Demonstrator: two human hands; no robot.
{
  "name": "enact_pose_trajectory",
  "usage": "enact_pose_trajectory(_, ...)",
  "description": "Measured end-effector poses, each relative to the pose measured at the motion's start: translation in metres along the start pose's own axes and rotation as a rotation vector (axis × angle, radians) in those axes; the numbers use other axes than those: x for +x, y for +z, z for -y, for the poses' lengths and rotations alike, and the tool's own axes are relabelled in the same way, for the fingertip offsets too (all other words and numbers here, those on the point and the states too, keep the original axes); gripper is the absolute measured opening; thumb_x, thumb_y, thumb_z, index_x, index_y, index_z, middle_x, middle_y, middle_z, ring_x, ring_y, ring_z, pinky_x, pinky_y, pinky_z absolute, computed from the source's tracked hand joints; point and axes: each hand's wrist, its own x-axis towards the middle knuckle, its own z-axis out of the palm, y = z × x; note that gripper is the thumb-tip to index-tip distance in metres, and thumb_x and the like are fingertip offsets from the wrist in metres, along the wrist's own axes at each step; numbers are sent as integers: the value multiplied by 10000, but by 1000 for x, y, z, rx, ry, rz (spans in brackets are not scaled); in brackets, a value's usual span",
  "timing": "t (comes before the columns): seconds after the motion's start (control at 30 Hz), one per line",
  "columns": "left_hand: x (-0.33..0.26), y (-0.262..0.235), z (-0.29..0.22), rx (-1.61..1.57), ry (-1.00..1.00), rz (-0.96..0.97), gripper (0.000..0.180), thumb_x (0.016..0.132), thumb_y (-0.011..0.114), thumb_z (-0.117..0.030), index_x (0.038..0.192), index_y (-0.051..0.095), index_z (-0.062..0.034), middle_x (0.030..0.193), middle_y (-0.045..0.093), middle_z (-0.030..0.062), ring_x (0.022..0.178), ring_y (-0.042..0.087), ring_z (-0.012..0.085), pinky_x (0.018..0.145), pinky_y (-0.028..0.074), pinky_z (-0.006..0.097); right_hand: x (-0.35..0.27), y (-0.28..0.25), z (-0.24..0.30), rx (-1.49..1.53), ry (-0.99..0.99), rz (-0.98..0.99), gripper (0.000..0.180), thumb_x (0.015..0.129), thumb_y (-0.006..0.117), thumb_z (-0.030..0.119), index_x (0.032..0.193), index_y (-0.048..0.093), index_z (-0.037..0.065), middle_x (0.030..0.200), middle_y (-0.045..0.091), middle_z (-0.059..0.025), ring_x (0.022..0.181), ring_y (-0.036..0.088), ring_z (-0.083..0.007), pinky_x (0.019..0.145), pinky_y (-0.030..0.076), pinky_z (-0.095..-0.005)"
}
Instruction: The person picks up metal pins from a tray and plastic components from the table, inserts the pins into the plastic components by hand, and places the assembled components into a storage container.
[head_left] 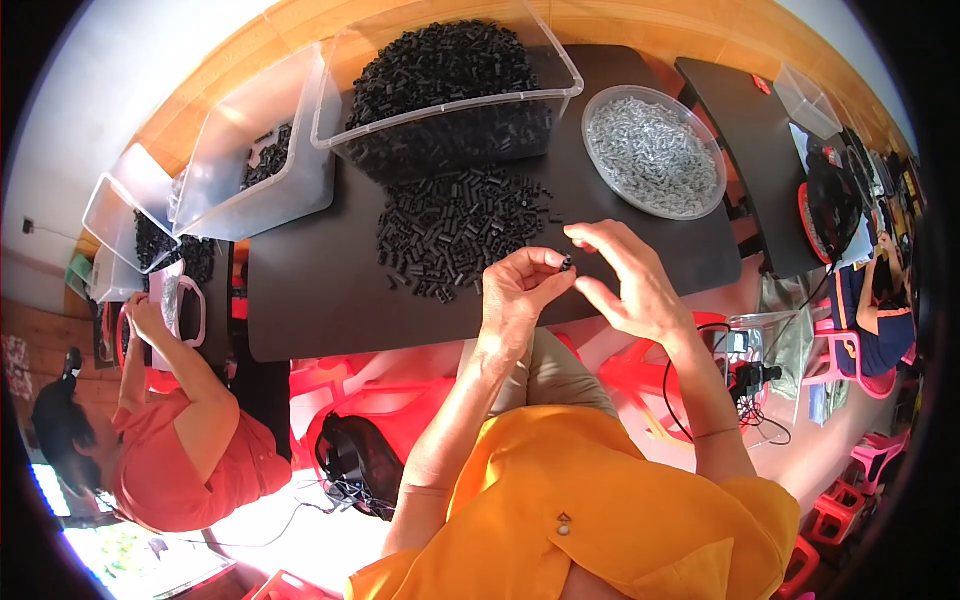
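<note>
Between the thumb and forefinger of my left hand (520, 298) is a small black cylindrical plastic piece (567, 264), only its end showing. Just right of it, my right hand (635, 280) is raised with thumb and fingers apart and nothing visible between them. Both hands are over the near edge of a dark table (310, 285). Beyond my left hand spreads a loose pile of similar black pieces (450, 228). A round clear tray (690, 211) full of small silvery parts sits past my right hand.
A large clear bin (450, 115) heaped with black pieces stands behind the pile. Left of it is another clear bin (225, 205) with fewer pieces. A person in a red shirt (210, 455) works at the left. Red stools (385, 400) and a black bag (355, 450) are below the table.
</note>
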Motion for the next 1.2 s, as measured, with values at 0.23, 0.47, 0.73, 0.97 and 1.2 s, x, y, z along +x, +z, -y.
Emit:
enact_pose_trajectory(0.23,2,2,-2,26,-87,30,148,755,696,-10,882,622,5,835,655,69,778,617,111,748,496,240,4,3,-12,-538,-277,50,337,602,736,232,782,503,68,775,451,-61,687,513,-208,655,462,-339)
enact_pose_trajectory(0.47,0,-1,-9,50,-235,118,263,774,698,-106,981,633,44,849,648,78,776,616,124,764,507,265,11,5,-36,-447,-460,37,331,629,716,276,696,453,86,685,432,-42,536,525,-189,477,457,-314)
enact_pose_trajectory(0.73,3,-7,-14,154,-292,150,236,797,669,-112,958,649,59,885,662,116,824,648,170,805,527,292,12,12,-41,-440,-487,118,326,701,698,285,667,443,85,638,430,-40,519,552,-188,455,458,-310)
enact_pose_trajectory(0.97,-3,-13,-26,318,-223,99,193,771,680,-91,907,670,46,807,662,98,751,626,138,727,508,257,6,22,-35,-464,-489,86,349,694,721,328,685,472,83,657,430,-40,513,547,-170,449,456,-285)
enact_pose_trajectory(1.2,31,-84,-196,839,933,-719,162,834,616,-76,933,684,34,808,671,88,713,626,146,686,522,279,-7,-17,-19,-241,-22,-400,420,726,748,176,1080,582,24,696,525,-85,553,539,-207,506,448,-309)
